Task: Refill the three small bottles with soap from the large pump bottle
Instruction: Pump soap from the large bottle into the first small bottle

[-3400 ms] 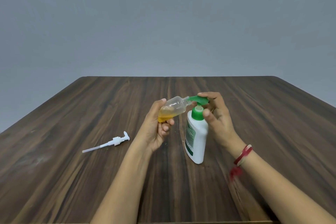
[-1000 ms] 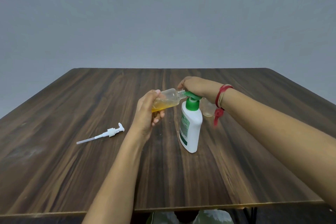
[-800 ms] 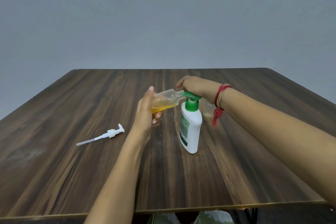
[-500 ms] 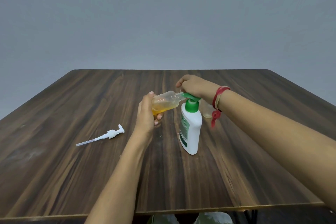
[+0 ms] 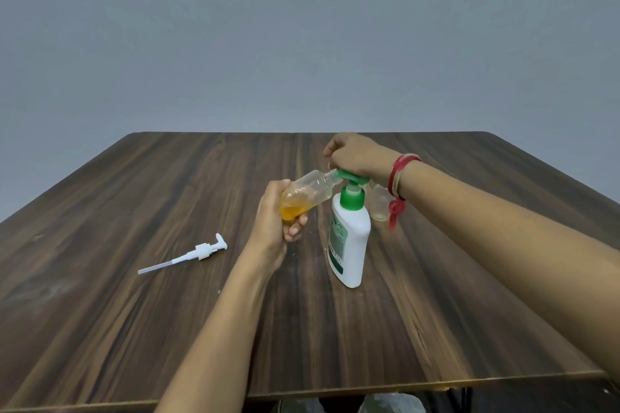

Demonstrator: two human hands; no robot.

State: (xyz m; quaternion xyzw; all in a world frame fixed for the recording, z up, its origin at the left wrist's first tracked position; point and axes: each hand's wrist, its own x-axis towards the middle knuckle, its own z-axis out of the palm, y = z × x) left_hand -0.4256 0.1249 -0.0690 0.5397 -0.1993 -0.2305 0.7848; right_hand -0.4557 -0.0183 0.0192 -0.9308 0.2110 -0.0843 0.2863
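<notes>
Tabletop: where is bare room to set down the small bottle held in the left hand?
Free: the far-left tabletop beyond the loose white pump; the near strip between the forearms; the right side past the right forearm. Crowded: the middle, where the large pump bottle stands with another small bottle just behind.

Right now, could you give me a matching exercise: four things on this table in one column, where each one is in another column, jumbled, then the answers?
Things:
1. small bottle with amber soap
2. large pump bottle
3. loose white pump
4. second small bottle

Places:
A. lying on the table, left of both hands
B. tilted in the left hand
C. standing just beyond the right wrist
D. upright, right hand on its green pump head

Pairs: 1-B, 2-D, 3-A, 4-C.
</notes>
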